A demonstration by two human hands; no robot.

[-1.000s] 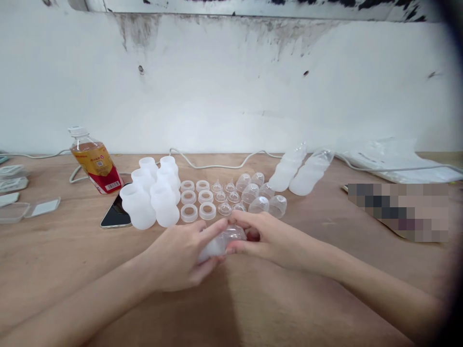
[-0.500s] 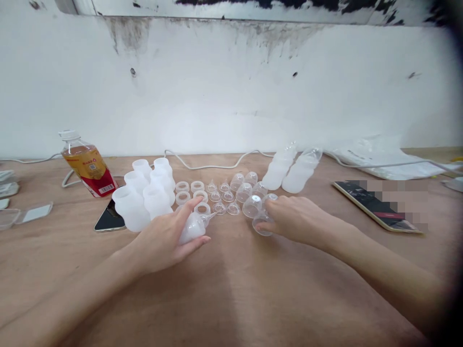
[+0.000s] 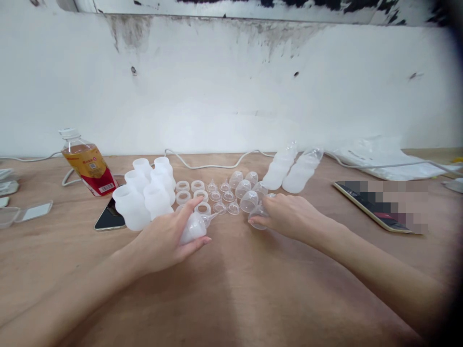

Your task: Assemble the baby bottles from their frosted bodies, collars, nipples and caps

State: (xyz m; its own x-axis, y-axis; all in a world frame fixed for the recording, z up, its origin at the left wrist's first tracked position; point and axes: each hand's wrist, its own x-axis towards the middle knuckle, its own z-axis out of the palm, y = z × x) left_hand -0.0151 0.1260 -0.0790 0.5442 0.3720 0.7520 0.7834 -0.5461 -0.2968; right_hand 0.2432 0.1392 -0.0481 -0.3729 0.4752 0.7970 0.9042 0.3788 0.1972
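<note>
My left hand (image 3: 168, 238) is wrapped around a frosted baby bottle (image 3: 193, 230), tilted so that its clear nipple points right. On the right, my right hand (image 3: 287, 212) has thumb and fingers closed on a clear dome cap (image 3: 258, 221) at the near end of a group of caps. More dome caps (image 3: 243, 189) stand just behind it. Between the hands lie several clear nipples (image 3: 227, 196) and several collar rings (image 3: 183, 185), set out in rows. Several open frosted bottles (image 3: 135, 207) stand upright left of the rings.
Two capped bottles (image 3: 299, 172) stand behind my right hand. A phone (image 3: 110, 216) lies by the open bottles, and a larger phone (image 3: 372, 205) lies at right. A drink bottle (image 3: 90, 166) stands far left. A white cable (image 3: 213, 167) runs along the wall near a plastic bag (image 3: 383, 161).
The dome cap under my right hand has shifted slightly away from me and left, with my thumb moving along. My left hand and its bottle stay almost still.
</note>
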